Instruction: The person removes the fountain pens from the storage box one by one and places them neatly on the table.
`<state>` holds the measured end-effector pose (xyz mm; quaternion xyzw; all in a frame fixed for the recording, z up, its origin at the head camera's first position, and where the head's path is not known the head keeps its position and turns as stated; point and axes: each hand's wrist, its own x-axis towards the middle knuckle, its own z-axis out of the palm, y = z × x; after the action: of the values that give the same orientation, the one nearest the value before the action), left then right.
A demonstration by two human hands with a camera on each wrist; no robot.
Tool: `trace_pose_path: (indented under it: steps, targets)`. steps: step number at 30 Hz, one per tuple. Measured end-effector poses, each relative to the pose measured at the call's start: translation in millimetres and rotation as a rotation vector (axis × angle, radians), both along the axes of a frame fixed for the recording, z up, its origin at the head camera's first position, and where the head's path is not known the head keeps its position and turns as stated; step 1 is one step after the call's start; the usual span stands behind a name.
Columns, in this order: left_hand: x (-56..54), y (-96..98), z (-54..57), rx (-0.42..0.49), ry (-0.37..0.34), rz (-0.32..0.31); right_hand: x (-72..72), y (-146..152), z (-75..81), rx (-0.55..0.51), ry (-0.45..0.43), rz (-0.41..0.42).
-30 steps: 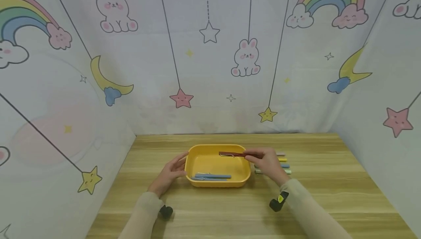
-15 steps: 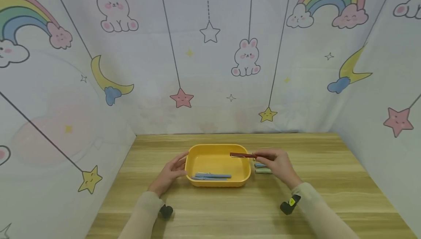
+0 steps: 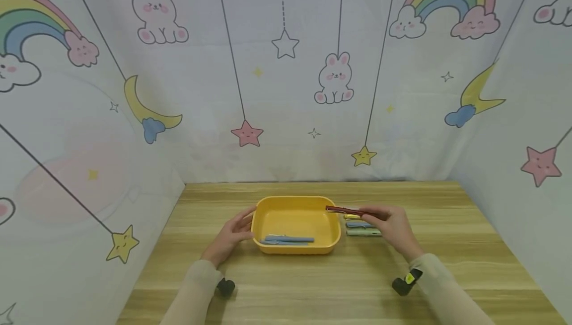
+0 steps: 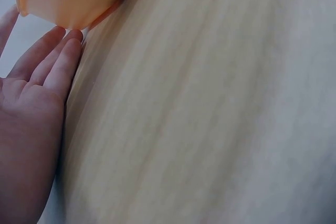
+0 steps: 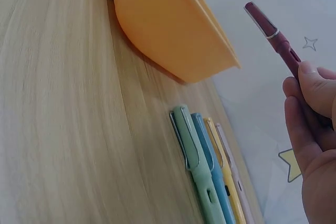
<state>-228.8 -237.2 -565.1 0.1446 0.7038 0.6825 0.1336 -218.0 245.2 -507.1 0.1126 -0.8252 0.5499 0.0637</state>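
— Head view, please: where to find the red pen?

— In the right hand, raised above the table; pinched on the barrel between thumb and fingers, closed down to the pen's thickness. Rear end hidden by the hand.

— And the long axis?

— Almost sideways, nearly along the long side of the tray. Cap directed left, away from the fingers, and seen across the right rim; height above the rim not possible to tell.

— Nearer to the pen, which hand?

— Right, clearly. Left hand at the opposite end, gripping nothing, fingers rather straight and touching the wall.

— Other pens?

— Just right of the tray, side by side, caps toward it: green pen, blue pen, yellow pen, pale pink pen. Inside, near the front wall, two more blue pens, lying also sideways.
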Motion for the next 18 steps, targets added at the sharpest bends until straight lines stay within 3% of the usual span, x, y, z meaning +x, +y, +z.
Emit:
trace_pose_path:
  steps: [18]
  targets:
    - [0.8, -0.8, 0.0, -0.012, 0.006, 0.001, 15.9, 30, -10.2, 0.004, 0.007, -0.082]
